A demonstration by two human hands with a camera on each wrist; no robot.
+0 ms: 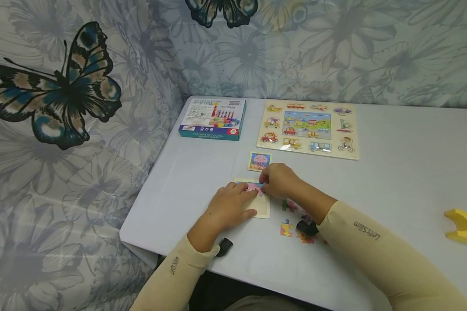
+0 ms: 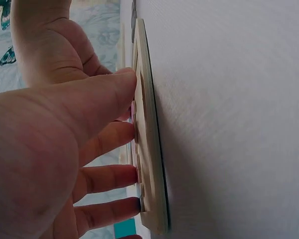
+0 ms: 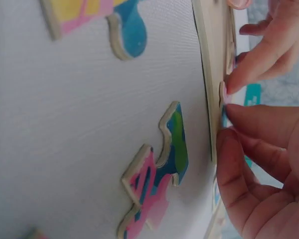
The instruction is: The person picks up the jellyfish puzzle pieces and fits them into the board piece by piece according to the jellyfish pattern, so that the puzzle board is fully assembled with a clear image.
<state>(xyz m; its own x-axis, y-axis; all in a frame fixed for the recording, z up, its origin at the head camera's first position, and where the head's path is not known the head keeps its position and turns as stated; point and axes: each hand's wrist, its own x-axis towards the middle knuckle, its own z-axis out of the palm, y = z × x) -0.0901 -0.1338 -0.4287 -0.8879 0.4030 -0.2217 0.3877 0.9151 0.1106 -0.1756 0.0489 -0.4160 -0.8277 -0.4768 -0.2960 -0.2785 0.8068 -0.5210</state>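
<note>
A small wooden puzzle tray (image 1: 262,211) lies on the table, its upper part filled with pink and blue pieces (image 1: 252,186). My left hand (image 1: 230,204) rests across the tray's left side, fingers spread and fairly straight. In the left wrist view, its fingertips (image 2: 129,174) press on the pieces and its thumb touches the tray. At the upper right corner, my right hand (image 1: 281,180) pinches a puzzle piece (image 3: 224,115); only a blue sliver shows between thumb and finger. Loose puzzle pieces (image 1: 286,228) lie right of the tray, several partly under the right forearm.
Behind the tray sits a square picture (image 1: 260,161) of a pink jellyfish. Farther back are a boxed toy set (image 1: 213,119) and a large vehicle puzzle board (image 1: 307,129). A yellow arch block (image 1: 462,226) stands at the far right. The table's front edge runs close to the left wrist.
</note>
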